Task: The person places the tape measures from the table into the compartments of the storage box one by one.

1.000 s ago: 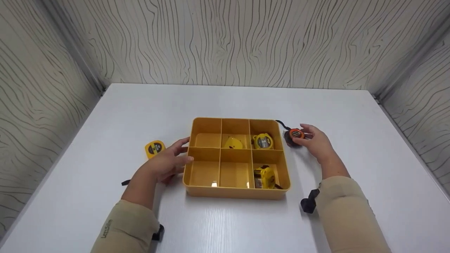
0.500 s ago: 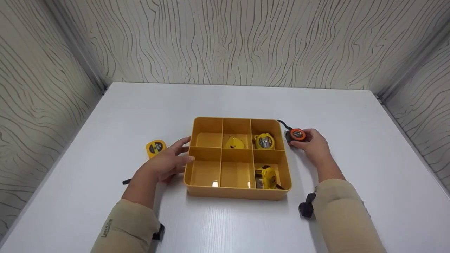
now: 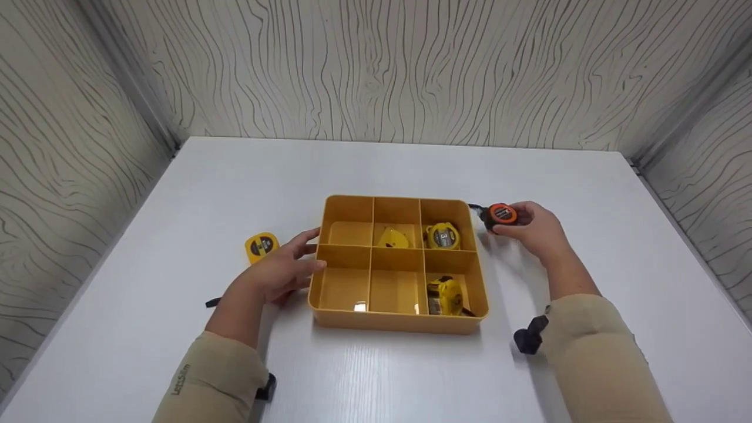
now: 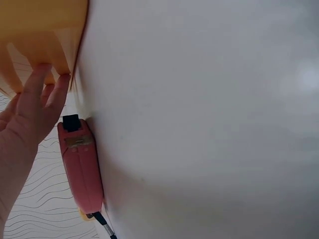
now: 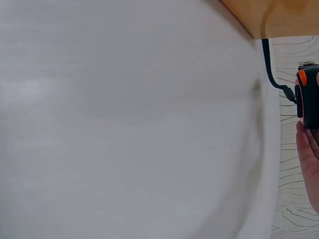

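Observation:
In the head view my right hand (image 3: pixel 537 232) pinches a black and orange tape measure (image 3: pixel 502 216) between thumb and fingers, right of a yellow divided box (image 3: pixel 399 323). Its black wrist cord (image 5: pixel 269 67) hangs down by the box corner in the right wrist view, with the tape measure clear of the table. My left hand (image 3: pixel 281 271) rests with extended fingers (image 4: pixel 34 84) against the box's left wall, thumb at the rim. Below that hand a pink tape measure (image 4: pixel 80 167) lies on the table, mostly hidden in the head view.
A yellow tape measure (image 3: pixel 261 247) lies left of the box. Inside sit a small yellow tape measure (image 3: pixel 392 238) at back middle, one marked 3 (image 3: pixel 442 236) at back right and a yellow-black one (image 3: pixel 447 295) at front right. Patterned panels (image 3: pixel 376 70) wall the table.
My right hand has taken hold of the black and orange tape measure and raised it slightly off the table. The left hand stays at the box.

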Demonstrator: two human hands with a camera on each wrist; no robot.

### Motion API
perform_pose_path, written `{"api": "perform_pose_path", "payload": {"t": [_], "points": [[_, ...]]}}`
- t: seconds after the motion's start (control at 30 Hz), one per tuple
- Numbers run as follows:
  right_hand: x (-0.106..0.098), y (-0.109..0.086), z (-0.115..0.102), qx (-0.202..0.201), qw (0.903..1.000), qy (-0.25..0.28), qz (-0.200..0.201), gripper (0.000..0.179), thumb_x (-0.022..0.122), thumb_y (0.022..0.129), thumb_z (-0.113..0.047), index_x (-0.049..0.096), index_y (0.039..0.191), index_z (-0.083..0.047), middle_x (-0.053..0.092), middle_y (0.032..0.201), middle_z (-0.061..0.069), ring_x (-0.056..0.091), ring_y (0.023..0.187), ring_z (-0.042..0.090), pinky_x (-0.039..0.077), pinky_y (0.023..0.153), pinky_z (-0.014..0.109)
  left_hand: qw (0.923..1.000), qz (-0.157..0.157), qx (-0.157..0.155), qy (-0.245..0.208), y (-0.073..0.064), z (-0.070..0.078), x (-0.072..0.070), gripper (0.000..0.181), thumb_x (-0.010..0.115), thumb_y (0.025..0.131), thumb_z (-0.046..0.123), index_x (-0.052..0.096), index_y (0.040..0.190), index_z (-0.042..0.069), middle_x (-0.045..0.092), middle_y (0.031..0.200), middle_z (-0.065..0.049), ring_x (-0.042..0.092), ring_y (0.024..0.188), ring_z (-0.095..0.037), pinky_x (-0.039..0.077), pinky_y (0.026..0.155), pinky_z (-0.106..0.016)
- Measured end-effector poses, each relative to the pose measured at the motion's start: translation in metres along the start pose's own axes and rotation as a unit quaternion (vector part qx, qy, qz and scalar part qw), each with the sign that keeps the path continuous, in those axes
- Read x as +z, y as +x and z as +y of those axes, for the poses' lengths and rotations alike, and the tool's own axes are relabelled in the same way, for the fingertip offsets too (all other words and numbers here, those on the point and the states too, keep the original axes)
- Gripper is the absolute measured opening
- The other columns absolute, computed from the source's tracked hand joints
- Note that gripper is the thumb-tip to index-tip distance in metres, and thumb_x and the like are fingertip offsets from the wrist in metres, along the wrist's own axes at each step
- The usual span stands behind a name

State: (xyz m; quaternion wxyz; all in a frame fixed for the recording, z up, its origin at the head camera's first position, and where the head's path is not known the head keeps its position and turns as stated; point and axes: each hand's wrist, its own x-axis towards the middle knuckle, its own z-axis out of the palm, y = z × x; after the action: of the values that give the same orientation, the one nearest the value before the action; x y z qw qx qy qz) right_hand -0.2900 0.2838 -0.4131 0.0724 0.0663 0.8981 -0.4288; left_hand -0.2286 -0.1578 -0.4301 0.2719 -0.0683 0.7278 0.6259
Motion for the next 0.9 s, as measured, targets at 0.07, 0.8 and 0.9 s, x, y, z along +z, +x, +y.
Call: {"api": "perform_pose_path", "payload": {"t": [0.07, 0.8, 0.9], "points": [[-0.004, -0.003, -0.006, -0.01, 0.9999, 0.013, 0.0, 0.077, 0.077, 0.071, -0.036, 0.041, 0.13, -0.004, 0.048, 0.128, 0.017, 0.042, 0.12, 0.031, 0.031, 0.103, 0.046, 1.0, -0.005, 0.005, -0.005, 0.0, 0.0, 0.0, 0.072, 0.071, 0.079, 0.024, 0.033, 0.136, 0.047, 0.036, 0.138, 0.009, 0.054, 0.112, -0.023, 0.038, 0.097, -0.049], [-0.034, -0.031, -0.067, -0.117, 0.9932, 0.004, -0.001, 0.067, 0.077, 0.073, -0.03, 0.046, 0.129, -0.008, 0.052, 0.124, 0.012, 0.052, 0.11, 0.024, 0.043, 0.095, 0.042, 1.0, 0.002, -0.005, 0.003, -0.001, 0.001, 0.001, 0.072, 0.073, 0.077, 0.026, 0.035, 0.134, 0.049, 0.037, 0.137, 0.011, 0.05, 0.117, -0.024, 0.034, 0.099, -0.053], [-0.035, -0.035, -0.076, -0.138, 0.9904, -0.001, -0.006, 0.065, 0.077, 0.073, -0.029, 0.047, 0.127, -0.009, 0.054, 0.123, 0.01, 0.055, 0.11, 0.023, 0.044, 0.094, 0.039, 0.9999, 0.006, -0.006, 0.006, -0.001, 0.001, 0.0, 0.072, 0.073, 0.077, 0.026, 0.035, 0.134, 0.049, 0.037, 0.138, 0.01, 0.05, 0.117, -0.024, 0.035, 0.098, -0.052]]}}
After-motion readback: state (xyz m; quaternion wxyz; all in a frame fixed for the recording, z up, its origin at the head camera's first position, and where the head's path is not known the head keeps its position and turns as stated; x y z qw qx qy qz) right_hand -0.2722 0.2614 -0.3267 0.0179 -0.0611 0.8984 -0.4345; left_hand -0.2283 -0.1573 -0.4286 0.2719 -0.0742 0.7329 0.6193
